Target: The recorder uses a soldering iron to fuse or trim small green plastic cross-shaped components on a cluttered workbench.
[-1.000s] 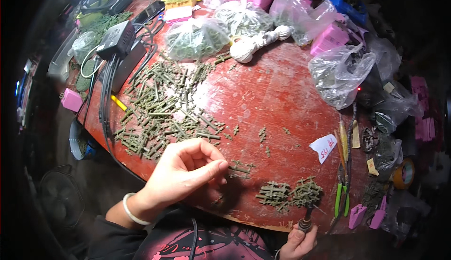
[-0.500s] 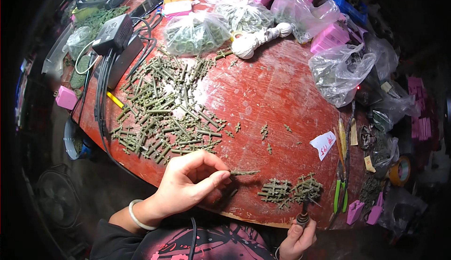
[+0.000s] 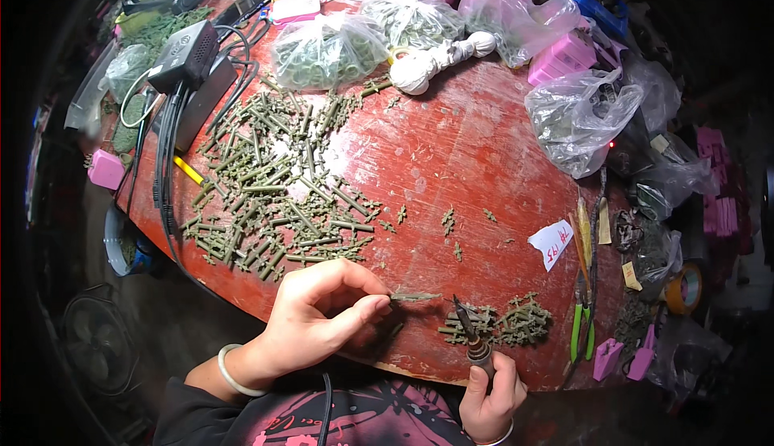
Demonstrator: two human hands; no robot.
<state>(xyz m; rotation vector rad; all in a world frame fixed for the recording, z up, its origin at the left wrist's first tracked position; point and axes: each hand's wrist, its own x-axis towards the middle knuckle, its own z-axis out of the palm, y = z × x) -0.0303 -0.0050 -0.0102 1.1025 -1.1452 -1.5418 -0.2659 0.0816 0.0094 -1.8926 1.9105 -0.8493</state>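
My left hand (image 3: 316,317), wearing a pale bracelet at the wrist, pinches one end of a thin greenish stick piece (image 3: 419,296) between thumb and forefinger. The piece lies level just above the red table (image 3: 476,156). In my right hand (image 3: 493,399) is a soldering iron (image 3: 477,349) with a dark pointed tip, held upright by the grip. Its tip stands just right of the piece's free end, apart from it. Behind the iron lies a row of similar greenish pieces (image 3: 451,329), partly covered by it. A second small heap (image 3: 524,321) sits to its right.
A large scattered pile of green stick pieces (image 3: 266,196) spreads beyond my left hand. A black box with cables (image 3: 184,58) stands far left. Filled plastic bags (image 3: 330,49) and a white cloth bundle (image 3: 415,74) line the back. Green-handled pliers (image 3: 582,333) lie right, near a paper label (image 3: 552,244).
My right hand has brought the soldering iron leftward, from the right heap to beside the held piece. My left hand keeps its pinch nearly in place. The whole view has shifted slightly.
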